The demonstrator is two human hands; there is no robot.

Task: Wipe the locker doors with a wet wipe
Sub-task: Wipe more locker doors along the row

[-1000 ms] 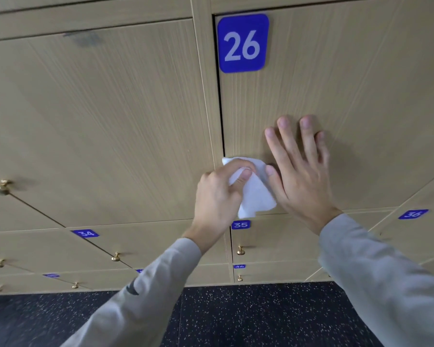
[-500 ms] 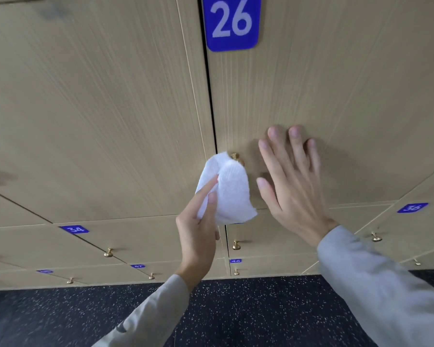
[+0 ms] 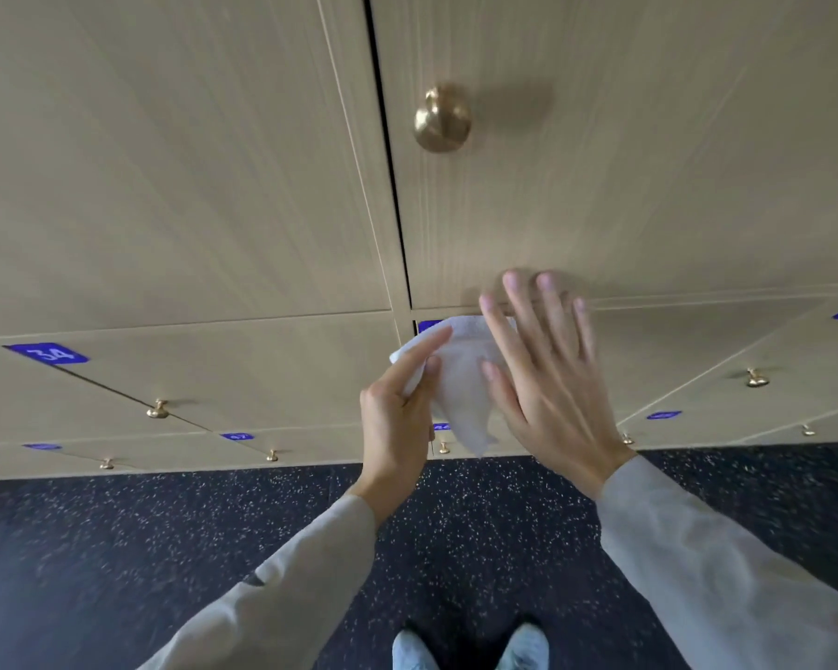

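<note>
A person is standing close to a wall of light wooden lockers, looking down along both arms. Both arms are wearing grey sleeves and reaching forward and up. The left hand (image 3: 397,408) is pinching a white wet wipe (image 3: 460,379) between thumb and curled fingers, with the forefinger lying straight along the wipe's upper edge. The wipe is crumpled and hanging down in a loose point below the hand, in front of the seam between two rows of doors; whether it is touching the wood cannot be told. The right hand (image 3: 547,379) is spread flat with fingers straight and slightly apart, its fingertips (image 3: 514,282) lying at the lower edge of the large locker door (image 3: 625,162). The two hands are just beside each other, with the wipe between them and partly behind the right thumb.

The large door is closed and is carrying one round brass knob (image 3: 441,118) near its left edge. All lockers in view are closed, so nothing inside them is showing. Lower doors are bearing small blue number plates; one is reading 34 (image 3: 49,354), the others are too blurred to read. Seven small brass knobs are showing on the lower doors. Below, a dark speckled floor (image 3: 117,548) is showing, with the toes of two pale shoes (image 3: 470,650) at the bottom edge.
</note>
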